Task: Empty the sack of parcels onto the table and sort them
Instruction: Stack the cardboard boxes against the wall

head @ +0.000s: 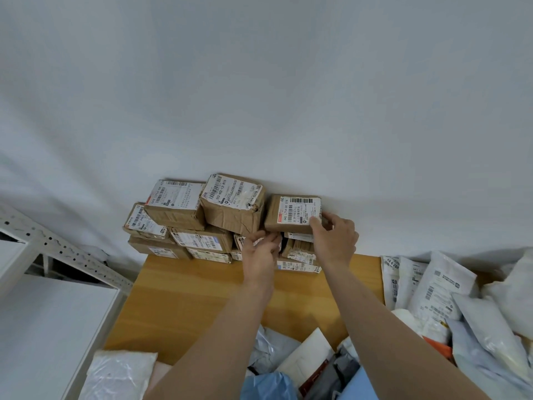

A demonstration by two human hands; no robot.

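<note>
Poly mailers (476, 336) lay heaped nearest you on the table (187, 298), while your right hand (336, 238) gripped a cardboard box (288, 215) atop the far stack (202, 226) and your left hand (261, 255) curled beside it, grasp unclear.

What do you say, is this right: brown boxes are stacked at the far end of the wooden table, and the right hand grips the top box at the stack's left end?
No: the head view shows the right hand gripping the top box at the right end of the stack, not the left. The stack stands at the far end of the wooden table.
</note>
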